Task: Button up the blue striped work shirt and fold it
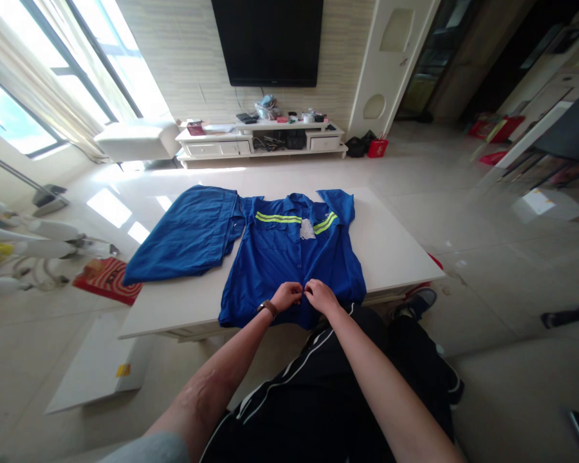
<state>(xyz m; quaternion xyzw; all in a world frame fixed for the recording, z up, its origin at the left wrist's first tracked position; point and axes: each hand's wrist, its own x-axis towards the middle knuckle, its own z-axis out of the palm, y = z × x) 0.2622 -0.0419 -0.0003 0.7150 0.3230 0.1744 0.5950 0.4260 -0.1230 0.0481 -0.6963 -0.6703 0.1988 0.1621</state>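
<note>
**A:** so what's on the table (395,244)?

**B:** blue work shirt (289,257) laid flat, front up, neon yellow stripes across the chest, white tag at the collar. Its hem hangs at the table's near edge.

**A:** and the hands?

**B:** both at the bottom of the shirt's button line. Left hand (285,296), watch on the wrist, fingers curled and pinching the fabric. Right hand (321,297) touching it, fingers pinched on the same spot. Forearms reach in from below.

**A:** anything else?

**B:** blue trousers (188,235) just left of the shirt, touching its sleeve.
</note>
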